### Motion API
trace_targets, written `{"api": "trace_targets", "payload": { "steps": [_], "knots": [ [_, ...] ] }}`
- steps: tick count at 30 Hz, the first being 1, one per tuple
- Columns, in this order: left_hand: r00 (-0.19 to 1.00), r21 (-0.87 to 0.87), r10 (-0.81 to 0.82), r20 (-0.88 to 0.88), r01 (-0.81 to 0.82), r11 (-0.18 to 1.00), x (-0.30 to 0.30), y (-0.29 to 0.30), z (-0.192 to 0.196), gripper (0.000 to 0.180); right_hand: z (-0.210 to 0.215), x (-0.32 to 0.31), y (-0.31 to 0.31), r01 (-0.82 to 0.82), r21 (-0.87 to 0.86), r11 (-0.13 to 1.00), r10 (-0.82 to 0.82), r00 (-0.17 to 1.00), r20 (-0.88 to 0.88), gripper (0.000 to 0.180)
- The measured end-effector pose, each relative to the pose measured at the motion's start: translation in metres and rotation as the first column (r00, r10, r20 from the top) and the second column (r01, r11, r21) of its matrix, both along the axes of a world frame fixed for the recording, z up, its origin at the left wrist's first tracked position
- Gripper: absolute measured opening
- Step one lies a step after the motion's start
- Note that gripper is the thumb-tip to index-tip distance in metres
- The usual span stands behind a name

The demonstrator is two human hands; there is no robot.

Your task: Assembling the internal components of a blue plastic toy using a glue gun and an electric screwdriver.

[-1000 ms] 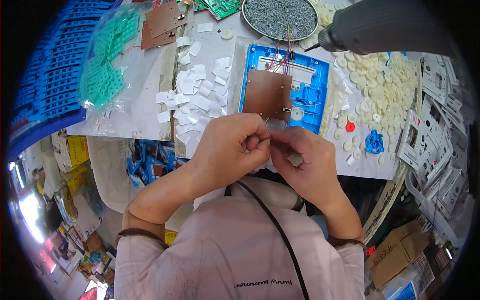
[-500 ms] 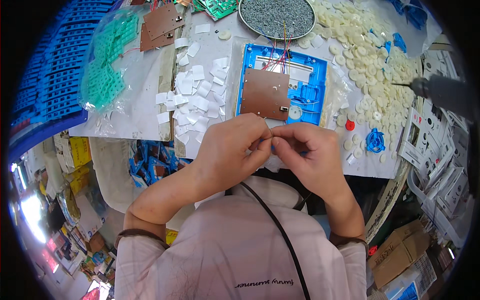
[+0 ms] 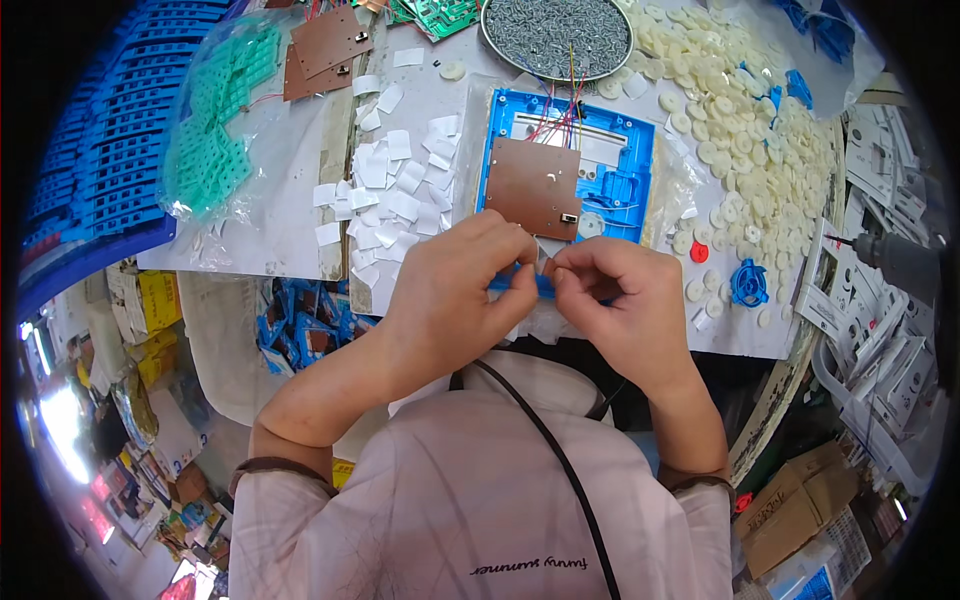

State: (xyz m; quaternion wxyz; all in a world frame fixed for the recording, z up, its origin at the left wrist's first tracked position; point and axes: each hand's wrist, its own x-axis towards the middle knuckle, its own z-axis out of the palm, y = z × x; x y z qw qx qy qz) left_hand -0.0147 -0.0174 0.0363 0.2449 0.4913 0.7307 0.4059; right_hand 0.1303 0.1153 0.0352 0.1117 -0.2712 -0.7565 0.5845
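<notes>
A blue plastic housing (image 3: 648,150) lies on the table in front of me. A brown circuit board (image 3: 530,185) with a small black slide switch rests over its left part, and red, dark and yellow wires (image 3: 548,128) rise from behind the board. At the housing's near edge, just below the board, are both my hands. My left hand (image 3: 465,280) has thumb and forefinger curled together in a pinch. A small gap away, my right hand (image 3: 625,305) is pinched too. Whatever sits between the fingertips is too small to make out.
White paper pieces (image 3: 405,180) lie to the left, beside bagged green plastic parts (image 3: 205,150). Behind the housing stands a round tray of screws (image 3: 490,45). Cream plastic discs (image 3: 740,150) cover the right side. A power screwdriver (image 3: 895,262) hangs at far right.
My hands have drawn slightly apart; a thin dark strand seen between the fingertips before no longer shows. The power screwdriver at the right has swung nearer to me and outward.
</notes>
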Motion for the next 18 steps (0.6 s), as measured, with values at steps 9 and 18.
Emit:
{"api": "trace_targets", "payload": {
  "steps": [9,18],
  "knots": [
    [0.827,-0.253,0.040,0.560,0.125,0.959,-0.014,0.006,0.017,0.014,-0.004,0.000,0.005,-0.011,-0.060,0.998,0.008,0.999,-0.050,0.012],
    [0.920,-0.221,0.035,0.391,0.056,0.974,-0.011,0.000,0.003,0.008,0.001,0.000,0.006,-0.032,-0.011,0.999,0.032,0.999,0.012,0.011]
  ]
}}
